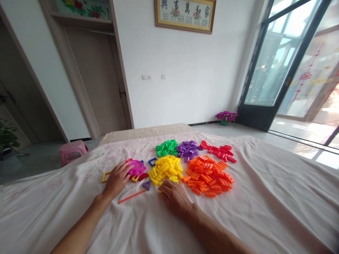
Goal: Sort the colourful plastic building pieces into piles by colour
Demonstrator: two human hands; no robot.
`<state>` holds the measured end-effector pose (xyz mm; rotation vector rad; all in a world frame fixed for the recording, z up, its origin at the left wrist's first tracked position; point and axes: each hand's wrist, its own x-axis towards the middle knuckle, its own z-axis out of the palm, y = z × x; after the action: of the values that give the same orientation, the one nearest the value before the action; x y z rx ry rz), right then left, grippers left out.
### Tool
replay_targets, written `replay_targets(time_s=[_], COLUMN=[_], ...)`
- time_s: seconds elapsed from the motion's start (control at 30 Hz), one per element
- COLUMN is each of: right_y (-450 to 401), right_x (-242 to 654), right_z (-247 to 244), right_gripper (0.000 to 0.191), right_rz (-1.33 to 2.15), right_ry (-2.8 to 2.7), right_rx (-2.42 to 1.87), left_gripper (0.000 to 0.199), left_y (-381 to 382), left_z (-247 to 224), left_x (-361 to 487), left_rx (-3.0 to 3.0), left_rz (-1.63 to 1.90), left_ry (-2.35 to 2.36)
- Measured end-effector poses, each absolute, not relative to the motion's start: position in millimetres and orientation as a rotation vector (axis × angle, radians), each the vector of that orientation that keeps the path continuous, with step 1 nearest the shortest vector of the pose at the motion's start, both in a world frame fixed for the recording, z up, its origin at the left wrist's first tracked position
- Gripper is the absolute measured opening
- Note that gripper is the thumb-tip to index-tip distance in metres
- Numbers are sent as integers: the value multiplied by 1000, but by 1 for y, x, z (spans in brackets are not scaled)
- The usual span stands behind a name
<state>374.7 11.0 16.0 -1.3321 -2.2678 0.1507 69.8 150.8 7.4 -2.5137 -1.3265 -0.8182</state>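
Note:
My left hand [118,179] has its fingers closed on the edge of a pink scalloped plastic piece [137,168]. Beneath and around that piece lie a red piece [143,177] and a yellow square frame [106,176]. My right hand [173,195] is curled at the near edge of a heap of yellow plastic tubes [166,167]. A bit of yellow shows under its fingertips; most of that piece is hidden. Between my hands are a purple triangle frame [146,185] and a thin orange-red stick [131,196].
Orange tubes [209,175] are heaped to the right. Green [166,147], purple [188,151] and red pieces [221,152] form piles behind. A blue square frame [153,162] lies beside the yellow heap. The cloth [278,197] is wrinkled. A pink stool [74,151] stands left.

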Motion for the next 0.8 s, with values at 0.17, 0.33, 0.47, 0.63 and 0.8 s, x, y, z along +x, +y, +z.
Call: replay_targets(time_s=[0.17, 0.33, 0.47, 0.63, 0.8], right_y=[11, 12, 13, 13, 14], right_x=[375, 375, 375, 375, 376], right_z=[18, 19, 19, 18, 18], right_gripper=[22, 25, 27, 26, 26], right_rz=[182, 213, 233, 264, 254], right_ry=[-2260, -2254, -2238, -2235, -2250], right_rx=[-1317, -1307, -1300, -1288, -1289], left_gripper=[50, 37, 34, 27, 38], left_y=[171, 184, 193, 215, 250], left_z=[21, 29, 40, 45, 40], left_x=[87, 83, 79, 93, 122], left_rx=[-2740, -2599, -2350, -2264, -2245], left_rz=[-559, -662, -789, -805, -900], left_ry=[-1354, -1467, -1599, -1648, -1749])
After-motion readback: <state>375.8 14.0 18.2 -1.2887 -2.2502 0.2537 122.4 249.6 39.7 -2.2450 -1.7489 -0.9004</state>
